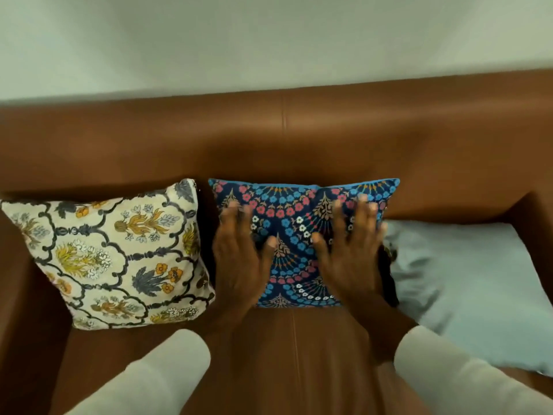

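Observation:
A dark blue cushion with red, blue and white flowers leans against the back of a brown leather sofa. My left hand lies flat on the cushion's left part, fingers spread and straight. On the right part, my right hand presses the same way, fingers spread. Both hands are blurred. White sleeves cover my forearms.
A cream cushion with grey and yellow floral print sits to the left, close beside the blue one. A plain pale blue-grey pillow lies to the right. A white wall rises behind the sofa. Bare seat leather shows below the cushions.

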A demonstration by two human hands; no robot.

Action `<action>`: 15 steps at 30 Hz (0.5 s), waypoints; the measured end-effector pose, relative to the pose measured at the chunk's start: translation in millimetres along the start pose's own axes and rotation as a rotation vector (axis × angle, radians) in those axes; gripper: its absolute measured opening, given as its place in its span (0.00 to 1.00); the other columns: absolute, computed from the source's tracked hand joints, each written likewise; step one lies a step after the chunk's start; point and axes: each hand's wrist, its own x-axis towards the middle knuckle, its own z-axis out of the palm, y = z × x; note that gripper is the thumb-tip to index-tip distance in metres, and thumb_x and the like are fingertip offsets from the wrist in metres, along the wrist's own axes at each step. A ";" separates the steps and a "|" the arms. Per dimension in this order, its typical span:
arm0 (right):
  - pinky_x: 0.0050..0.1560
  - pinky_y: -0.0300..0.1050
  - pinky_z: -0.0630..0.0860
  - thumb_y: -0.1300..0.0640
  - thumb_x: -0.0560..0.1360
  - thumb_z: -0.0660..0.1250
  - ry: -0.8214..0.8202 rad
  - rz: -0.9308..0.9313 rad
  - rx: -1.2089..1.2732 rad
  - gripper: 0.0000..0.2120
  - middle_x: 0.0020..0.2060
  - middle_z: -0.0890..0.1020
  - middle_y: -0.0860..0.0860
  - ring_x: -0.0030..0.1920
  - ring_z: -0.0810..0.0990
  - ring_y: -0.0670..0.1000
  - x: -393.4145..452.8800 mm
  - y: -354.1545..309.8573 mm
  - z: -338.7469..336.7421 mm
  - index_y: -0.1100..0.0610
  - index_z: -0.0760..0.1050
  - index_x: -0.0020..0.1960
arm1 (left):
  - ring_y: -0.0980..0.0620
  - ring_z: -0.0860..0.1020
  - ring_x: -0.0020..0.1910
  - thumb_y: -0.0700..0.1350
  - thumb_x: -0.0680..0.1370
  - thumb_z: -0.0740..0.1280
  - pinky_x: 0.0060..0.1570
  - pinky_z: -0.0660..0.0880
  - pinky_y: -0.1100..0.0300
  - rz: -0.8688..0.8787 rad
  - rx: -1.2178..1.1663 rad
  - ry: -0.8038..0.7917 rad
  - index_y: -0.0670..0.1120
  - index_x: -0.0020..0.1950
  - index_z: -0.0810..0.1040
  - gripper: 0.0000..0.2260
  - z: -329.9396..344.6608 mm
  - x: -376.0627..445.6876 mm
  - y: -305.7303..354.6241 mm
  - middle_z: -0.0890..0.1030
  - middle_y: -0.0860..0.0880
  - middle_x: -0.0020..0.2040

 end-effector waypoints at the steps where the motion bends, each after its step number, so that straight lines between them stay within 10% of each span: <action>1: 0.82 0.78 0.44 0.38 0.89 0.51 -0.010 -0.206 -0.043 0.33 0.89 0.53 0.59 0.88 0.55 0.64 -0.3 -4.3 5.4 0.49 0.53 0.89 | 0.43 0.55 0.90 0.59 0.89 0.60 0.86 0.58 0.42 0.226 0.065 -0.058 0.49 0.91 0.51 0.35 8.6 -2.2 4.9 0.54 0.45 0.91; 7: 0.86 0.70 0.49 0.35 0.89 0.52 -0.072 -0.324 -0.115 0.32 0.89 0.55 0.50 0.89 0.54 0.53 39.3 31.2 22.3 0.45 0.54 0.89 | 0.52 0.51 0.91 0.65 0.88 0.58 0.87 0.48 0.51 0.491 0.301 -0.136 0.54 0.91 0.54 0.34 37.0 36.6 -6.4 0.54 0.52 0.91; 15: 0.86 0.61 0.57 0.33 0.88 0.48 -0.257 0.153 0.064 0.36 0.90 0.51 0.50 0.89 0.51 0.57 48.0 104.0 -21.1 0.48 0.46 0.90 | 0.45 0.54 0.90 0.71 0.85 0.54 0.83 0.56 0.38 -0.248 0.184 -0.089 0.54 0.91 0.49 0.39 11.3 40.0 16.8 0.52 0.48 0.91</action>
